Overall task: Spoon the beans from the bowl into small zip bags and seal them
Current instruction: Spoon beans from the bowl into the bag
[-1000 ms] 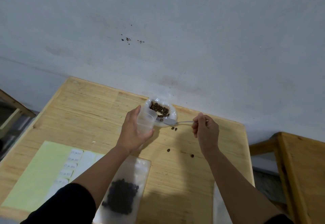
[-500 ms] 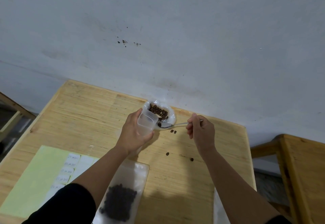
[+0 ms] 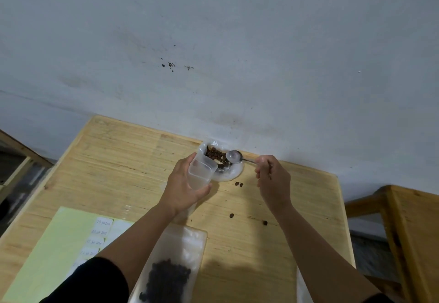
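Wooden table (image 3: 133, 160) with stray beans (image 3: 238, 184); left hand (image 3: 183, 186) grips bag (image 3: 200, 172); right hand (image 3: 273, 179) pinches spoon (image 3: 234, 156), bowl (image 3: 234, 174) at its nine o'clock.

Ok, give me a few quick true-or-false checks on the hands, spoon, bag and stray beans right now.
1. The left hand holds an open small bag beside the bowl. True.
2. The spoon is heaped with beans. False: it looks empty, held over the bowl by the right hand.
3. Loose beans lie on the table. True.
4. The big bag near the table's front edge is empty. False: it holds dark beans.
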Available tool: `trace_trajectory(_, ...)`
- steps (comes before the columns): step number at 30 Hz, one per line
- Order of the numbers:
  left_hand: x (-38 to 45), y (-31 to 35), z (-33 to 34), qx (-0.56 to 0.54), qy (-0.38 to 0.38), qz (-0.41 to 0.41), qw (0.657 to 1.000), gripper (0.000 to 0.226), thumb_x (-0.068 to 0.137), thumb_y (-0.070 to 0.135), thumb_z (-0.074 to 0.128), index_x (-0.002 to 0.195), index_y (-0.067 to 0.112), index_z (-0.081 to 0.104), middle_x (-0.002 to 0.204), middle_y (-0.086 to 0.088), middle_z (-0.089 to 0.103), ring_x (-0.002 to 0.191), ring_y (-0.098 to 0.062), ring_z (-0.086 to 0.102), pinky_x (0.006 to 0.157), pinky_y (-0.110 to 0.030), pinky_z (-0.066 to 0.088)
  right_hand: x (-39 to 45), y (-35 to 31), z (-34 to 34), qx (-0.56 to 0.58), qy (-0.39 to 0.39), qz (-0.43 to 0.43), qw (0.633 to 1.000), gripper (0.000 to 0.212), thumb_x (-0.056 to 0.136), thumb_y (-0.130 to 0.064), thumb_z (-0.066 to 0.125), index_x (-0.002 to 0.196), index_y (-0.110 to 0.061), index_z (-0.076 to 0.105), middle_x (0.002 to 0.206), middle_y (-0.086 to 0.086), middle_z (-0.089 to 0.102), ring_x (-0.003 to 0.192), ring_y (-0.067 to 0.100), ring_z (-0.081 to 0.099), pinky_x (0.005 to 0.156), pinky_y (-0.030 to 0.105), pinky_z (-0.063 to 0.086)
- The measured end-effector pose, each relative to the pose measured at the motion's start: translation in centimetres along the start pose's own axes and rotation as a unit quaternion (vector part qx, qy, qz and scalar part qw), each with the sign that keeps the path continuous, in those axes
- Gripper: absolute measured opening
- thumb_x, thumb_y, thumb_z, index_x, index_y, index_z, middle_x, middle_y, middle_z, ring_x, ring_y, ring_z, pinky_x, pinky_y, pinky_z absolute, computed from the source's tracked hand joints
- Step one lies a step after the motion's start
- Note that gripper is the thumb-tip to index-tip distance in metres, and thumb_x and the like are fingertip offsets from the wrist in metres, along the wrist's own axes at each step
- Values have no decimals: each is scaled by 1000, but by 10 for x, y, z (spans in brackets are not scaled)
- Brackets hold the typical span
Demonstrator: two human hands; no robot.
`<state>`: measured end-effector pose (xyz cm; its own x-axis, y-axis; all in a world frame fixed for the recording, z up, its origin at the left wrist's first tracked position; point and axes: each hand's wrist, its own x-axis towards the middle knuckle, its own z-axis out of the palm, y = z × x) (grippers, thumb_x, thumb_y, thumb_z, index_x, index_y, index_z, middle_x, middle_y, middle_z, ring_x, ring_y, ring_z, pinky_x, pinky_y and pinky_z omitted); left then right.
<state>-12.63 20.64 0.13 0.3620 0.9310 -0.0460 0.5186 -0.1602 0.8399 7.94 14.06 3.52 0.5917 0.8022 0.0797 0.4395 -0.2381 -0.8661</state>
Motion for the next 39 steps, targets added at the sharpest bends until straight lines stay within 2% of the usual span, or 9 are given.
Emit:
trace_trajectory(2,0,1,0,-1,-10,3,1000,91,70,38,79,144,20,31,135,1,42,116,-7,41,95,-21,36,-2,6,5,-12,-11,-10,1000,34,92,-37,39,90,-14,64,64,-8,56,56,13,54,59,33,48)
trace_trajectory(4,0,2,0,-3,-18,3,1000,91,70,37,79,144,20,30,134,2,42,114,-6,41,94,-21,36,-5,9,9,10,-14,13,1000,25,97,-24,42,90,-17,65,65,-2,57,57,12,54,58,30,48)
trace_trajectory(8,0,1,-1,-3,-25,5,1000,91,69,37,79,144,21,30,134,3,42,114,-5,41,93,-19,36,-13,9,22,121,-21,108,987,28,98,-9,39,87,-18,63,67,3,55,56,9,52,48,20,46)
trace_trajectory(13,-1,3,1,5,-45,7,999,91,70,40,79,144,24,28,134,5,41,113,-4,39,89,-16,34,-17,10,32,197,-50,186,961,25,99,-13,39,91,-10,63,65,5,57,55,13,54,49,21,47)
trace_trajectory(19,0,5,-2,6,-54,8,998,95,68,41,79,145,21,28,134,5,40,112,-3,39,90,-16,33,-12,5,19,249,-20,241,938,27,99,-14,39,95,-2,62,67,10,57,55,16,52,49,23,46)
trace_trajectory(25,1,7,-4,13,-55,-5,998,98,67,39,80,146,19,26,138,2,37,110,-2,37,89,-14,31,0,-7,-3,265,-6,225,938,30,100,-18,38,95,-1,63,67,11,55,55,15,50,44,21,43)
trace_trajectory(30,4,12,-2,18,-61,-7,998,100,67,44,79,146,19,23,139,0,36,111,-4,37,92,-16,33,4,-25,-14,275,-23,186,943,36,101,-25,34,89,-8,64,66,8,55,54,11,49,45,22,40)
trace_trajectory(35,4,13,-3,19,-59,-13,998,101,68,45,78,146,18,22,141,-1,34,113,-4,34,94,-17,33,1,-34,-19,228,-51,138,962,38,102,-26,31,89,-8,63,63,6,54,51,14,46,45,24,38)
trace_trajectory(39,4,14,-2,8,-61,-15,998,102,67,46,78,147,18,22,142,-1,34,120,-10,38,98,-19,31,-3,-41,-15,183,-88,77,976,35,101,-19,32,88,-10,63,64,5,53,51,12,48,42,22,41)
